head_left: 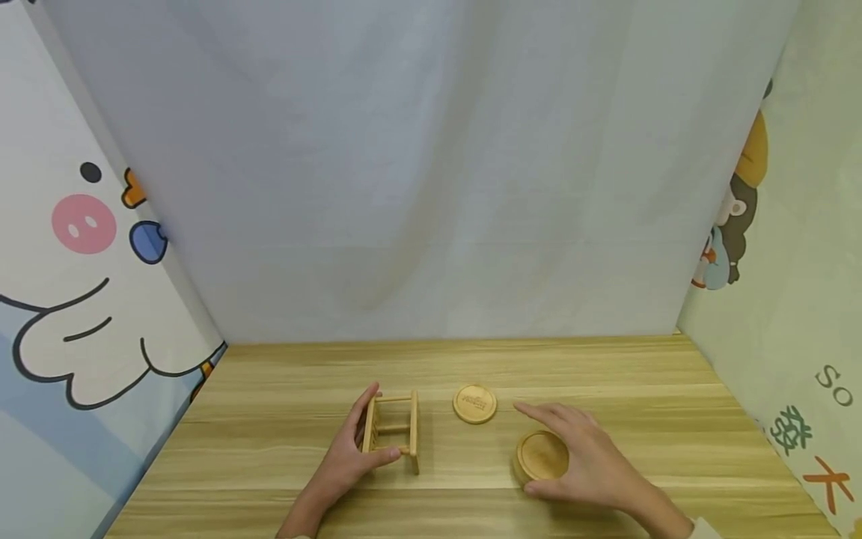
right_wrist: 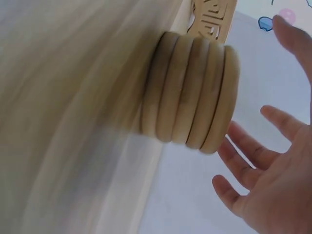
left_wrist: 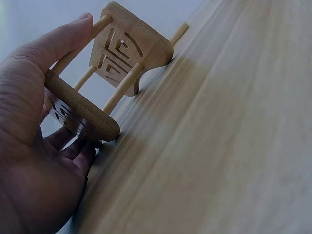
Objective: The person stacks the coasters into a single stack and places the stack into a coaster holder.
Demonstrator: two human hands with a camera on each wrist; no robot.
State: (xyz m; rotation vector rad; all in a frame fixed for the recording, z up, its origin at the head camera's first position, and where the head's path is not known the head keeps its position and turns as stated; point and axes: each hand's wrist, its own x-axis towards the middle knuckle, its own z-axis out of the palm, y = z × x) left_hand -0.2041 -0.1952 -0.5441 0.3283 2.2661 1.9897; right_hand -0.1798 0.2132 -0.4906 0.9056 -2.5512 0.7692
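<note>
- While the left hand (head_left: 349, 454) grips a wooden coaster rack (head_left: 414, 430), its thumb lies along one dowel and its fingers reach round the near side panel.
- Geometric fretwork is cut through the rack's side panels (left_wrist: 119, 48), which round dowels join; it has no coasters between them.
- Spread wide, the right hand (head_left: 589, 458) curves about a stack of round wooden coasters (head_left: 542, 455), five showing from the side; whether any fingertip touches them, I cannot tell.
- That stack stands on the wood-grain surface (head_left: 646, 404), to the right of the rack.
- Between rack and stack, slightly farther back, one loose coaster (head_left: 474, 404) lies flat, with lettering marked on its face, too small to read.
- On the pale green right-hand cloth (head_left: 788, 322), "SO" (head_left: 833, 385) is legible above a green character (head_left: 792, 430) resembling 發 and an orange character (head_left: 828, 483).
</note>
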